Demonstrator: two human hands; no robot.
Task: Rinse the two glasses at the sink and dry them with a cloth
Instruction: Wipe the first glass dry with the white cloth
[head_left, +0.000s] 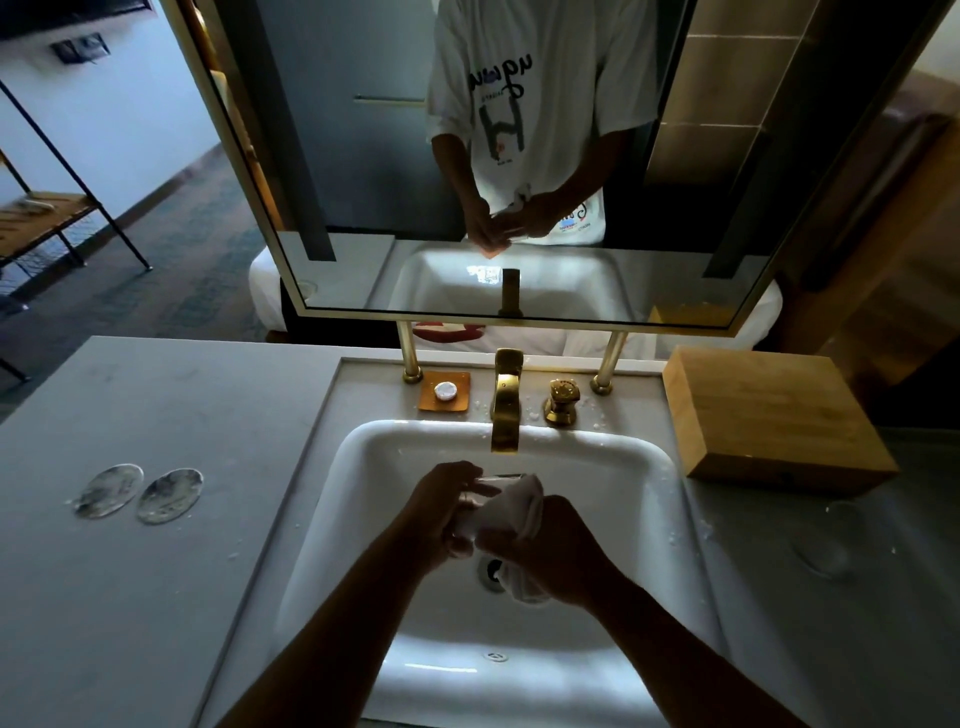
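Over the white sink (597, 457) my left hand (441, 506) grips a clear glass (491, 486), held roughly on its side with its rim toward the tap. My right hand (550, 551) grips a white cloth (511, 506) that is bunched around and into the glass; a tail of the cloth hangs down over the drain. A second clear glass (831, 540) stands on the counter to the right of the sink, faint in the dim light. No water runs from the gold tap (506, 400).
A gold tap handle (561, 402) and an orange soap dish (445, 392) sit behind the basin. A wooden box (769, 415) stands at the right rear. Two round wet marks (140, 491) lie on the grey counter at the left. A mirror (519, 156) hangs above.
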